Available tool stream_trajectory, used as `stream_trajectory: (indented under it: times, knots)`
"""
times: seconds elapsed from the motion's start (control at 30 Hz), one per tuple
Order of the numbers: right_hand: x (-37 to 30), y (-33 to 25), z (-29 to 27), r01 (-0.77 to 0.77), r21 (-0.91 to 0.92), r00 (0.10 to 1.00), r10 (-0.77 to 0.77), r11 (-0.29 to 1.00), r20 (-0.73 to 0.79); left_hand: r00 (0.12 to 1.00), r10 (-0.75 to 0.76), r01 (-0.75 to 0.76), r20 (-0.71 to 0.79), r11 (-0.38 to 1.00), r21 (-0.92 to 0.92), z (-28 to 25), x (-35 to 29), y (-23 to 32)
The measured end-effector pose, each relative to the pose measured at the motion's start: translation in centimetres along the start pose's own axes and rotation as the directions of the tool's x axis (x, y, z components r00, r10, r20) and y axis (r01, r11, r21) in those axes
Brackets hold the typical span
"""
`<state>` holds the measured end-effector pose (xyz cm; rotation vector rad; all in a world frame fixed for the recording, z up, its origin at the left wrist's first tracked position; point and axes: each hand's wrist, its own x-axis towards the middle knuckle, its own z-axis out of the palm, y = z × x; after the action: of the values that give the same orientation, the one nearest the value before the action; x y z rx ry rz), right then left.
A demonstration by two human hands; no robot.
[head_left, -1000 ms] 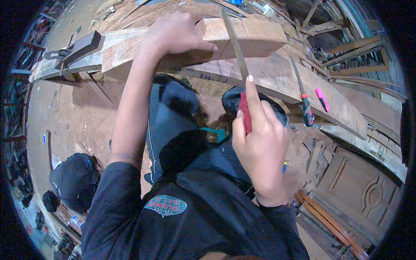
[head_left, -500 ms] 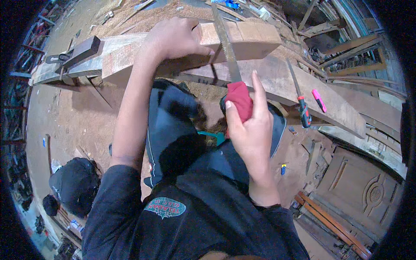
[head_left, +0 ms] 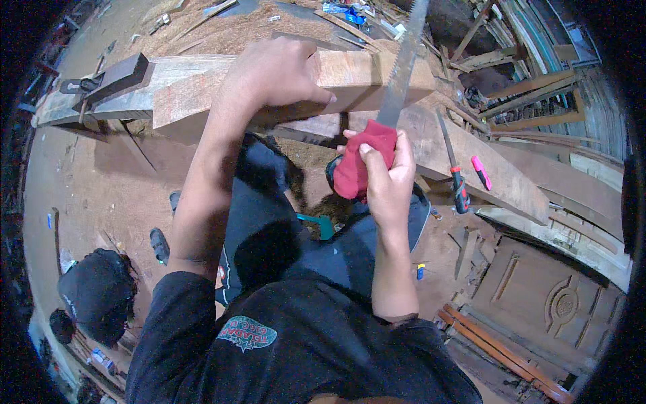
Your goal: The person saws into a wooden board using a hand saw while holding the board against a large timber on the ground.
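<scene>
Wrapped over the top of a thick wooden beam (head_left: 353,69), my left hand (head_left: 272,75) grips it with the thumb along the near side. My right hand (head_left: 388,182) is closed round the handle of a handsaw (head_left: 404,71); a red cloth (head_left: 367,161) covers that handle. The toothed blade points away and slants right, crossing in front of the beam near its right end. Whether the teeth touch the wood I cannot tell. Beneath the beam lies a long plank (head_left: 464,141), running down to the right.
A wooden hand plane (head_left: 121,81) rests at the left end. On the plank's right part lie a red-and-black handled tool (head_left: 459,192) with a slim blade and a pink marker (head_left: 481,173). Sawdust (head_left: 269,23) covers the far ground. A carved door panel (head_left: 552,296) lies at lower right.
The saw has swung right, from across the beam's middle toward its right end. My right hand has closed its raised index finger round the cloth. My left hand keeps its grip.
</scene>
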<state>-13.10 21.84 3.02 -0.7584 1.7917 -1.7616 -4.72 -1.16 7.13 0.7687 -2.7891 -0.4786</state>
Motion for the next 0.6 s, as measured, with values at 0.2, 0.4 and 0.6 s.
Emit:
stream_trajectory:
  times: [0.2, 0.4, 0.6]
  knots:
    - [2.3, -1.6, 2.3, 0.235, -0.497, 0.952, -0.302, 0.835, -0.057, 0.998, 0.040, -0.041, -0.044, 0.999, -0.015, 0.5, 0.0, -0.4]
    - [2.8, -1.0, 2.8, 0.231, -0.650, 0.951, -0.310, 0.724, -0.008, 0.992, 0.060, -0.060, -0.109, 0.998, 0.002, 1.8, 0.2, -1.2]
    - [3.3, -1.7, 3.6, 0.181, -0.684, 0.964, -0.264, 0.707, -0.017, 0.992, 0.062, -0.065, -0.112, 0.998, -0.015, 1.6, 0.0, -1.0]
